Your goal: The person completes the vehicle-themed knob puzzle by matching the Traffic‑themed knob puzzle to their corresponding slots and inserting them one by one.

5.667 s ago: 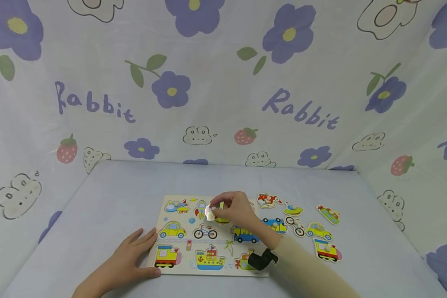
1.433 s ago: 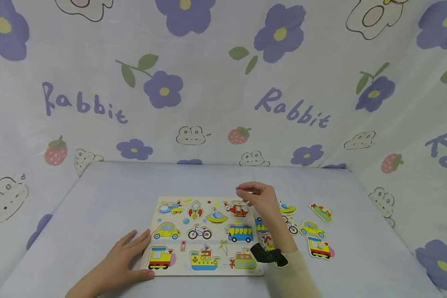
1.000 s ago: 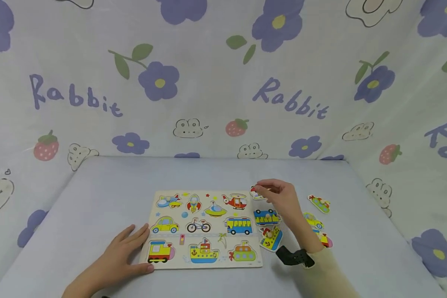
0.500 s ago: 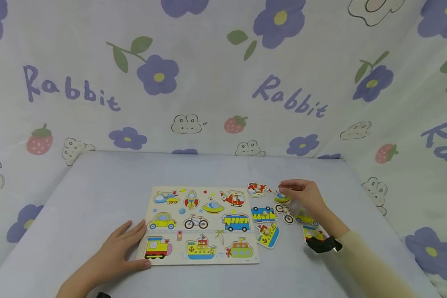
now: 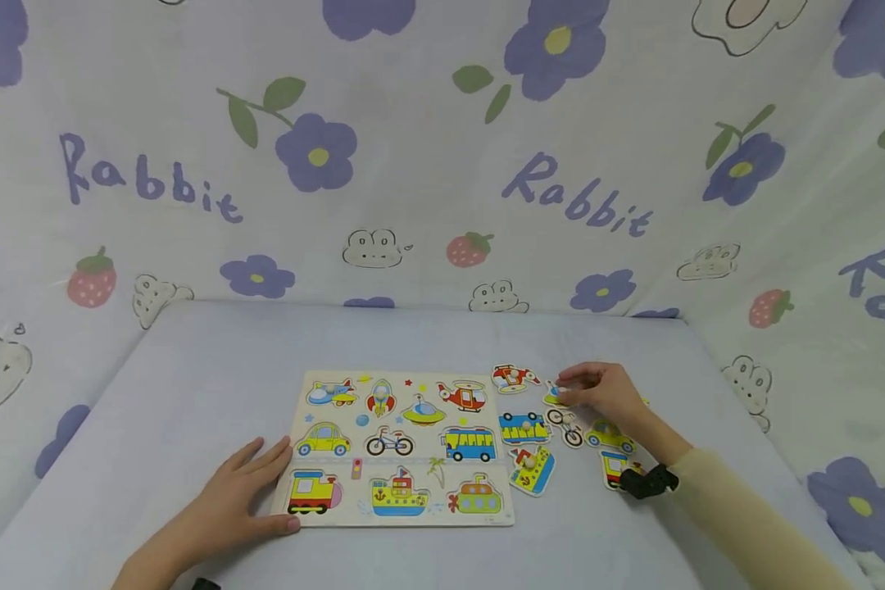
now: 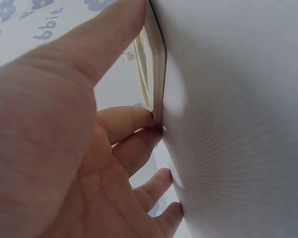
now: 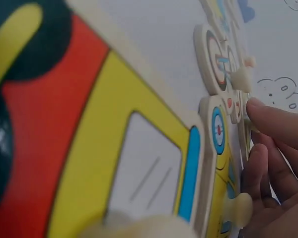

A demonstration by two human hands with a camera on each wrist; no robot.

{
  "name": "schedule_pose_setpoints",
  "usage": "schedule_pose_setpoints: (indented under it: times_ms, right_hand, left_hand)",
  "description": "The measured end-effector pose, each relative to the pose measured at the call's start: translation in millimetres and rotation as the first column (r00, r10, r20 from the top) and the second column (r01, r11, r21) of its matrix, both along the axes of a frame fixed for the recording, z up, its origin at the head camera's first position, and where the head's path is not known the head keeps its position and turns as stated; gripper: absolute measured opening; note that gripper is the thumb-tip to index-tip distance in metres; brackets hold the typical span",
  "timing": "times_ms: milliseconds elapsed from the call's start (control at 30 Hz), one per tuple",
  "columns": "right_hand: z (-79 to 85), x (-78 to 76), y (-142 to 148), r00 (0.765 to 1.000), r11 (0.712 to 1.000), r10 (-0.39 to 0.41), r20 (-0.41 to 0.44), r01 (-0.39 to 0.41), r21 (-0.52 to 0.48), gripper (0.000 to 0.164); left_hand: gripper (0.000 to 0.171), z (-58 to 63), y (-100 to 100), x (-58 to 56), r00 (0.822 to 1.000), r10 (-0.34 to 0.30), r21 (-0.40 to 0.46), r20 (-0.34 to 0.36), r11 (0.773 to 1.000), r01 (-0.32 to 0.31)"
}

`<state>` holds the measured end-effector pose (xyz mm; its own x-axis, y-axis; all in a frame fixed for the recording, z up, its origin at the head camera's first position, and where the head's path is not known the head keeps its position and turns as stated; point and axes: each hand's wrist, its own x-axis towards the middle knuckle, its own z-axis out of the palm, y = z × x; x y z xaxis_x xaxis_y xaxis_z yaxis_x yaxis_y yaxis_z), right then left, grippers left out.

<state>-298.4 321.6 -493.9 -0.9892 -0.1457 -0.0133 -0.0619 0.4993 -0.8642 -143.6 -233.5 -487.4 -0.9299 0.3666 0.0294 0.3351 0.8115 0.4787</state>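
Observation:
My left hand [image 5: 232,496] lies spread along the left edge of a wooden peg puzzle board [image 5: 498,510], thumb at its front corner. In the left wrist view, thumb and fingertips touch the board's edge [image 6: 160,74]. Airplane [image 5: 331,393] and rocket [image 5: 380,399] pieces with knobs sit in their recesses. To the board's right, my right hand [image 5: 610,400] pinches the UFO puzzle piece [image 5: 553,395], its fingers covering the knob. Under and beside that hand lie the bicycle [image 5: 564,427], car [image 5: 609,435] and train [image 5: 612,470] pieces.
Helicopter [image 5: 514,378], bus [image 5: 524,428] and ship [image 5: 533,472] pieces lie close along the board's right edge. Mostly hidden behind the right hand is another piece. A patterned cloth wall [image 5: 413,164] rises behind the pale tabletop [image 5: 383,340].
The rocket piece went into its recess. My right hand moved right from the board, past the helicopter piece, and lowered onto the UFO piece. My left hand stayed at the board.

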Motion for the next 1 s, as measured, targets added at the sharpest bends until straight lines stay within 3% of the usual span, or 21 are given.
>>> schedule_pose_setpoints:
  times_ms: [200, 467, 1000]
  right_hand:
    - [-7.9, 1.4, 2.0, 0.999, 0.999, -0.038, -0.005, 0.038, -0.035, 0.035]
    - [-6.6, 1.3, -1.2, 0.998, 0.998, -0.059, 0.01, 0.06, -0.036, 0.035]
    - [-9.8, -4.1, 3.7, 0.997, 0.995, -0.036, 0.064, 0.041, -0.088, 0.037]
  left_hand:
    - [0.103, -0.1, 0.6, -0.2, 1.0, -0.004, 0.012, 0.012, 1.0, 0.004]
    - [0.102, 2.2, -0.5, 0.6, 1.0, 0.007, 0.002, 0.006, 1.0, -0.007]
    - [0.103, 3.8, 0.4, 0.4, 0.998, 0.034, -0.017, 0.054, 0.999, -0.033]
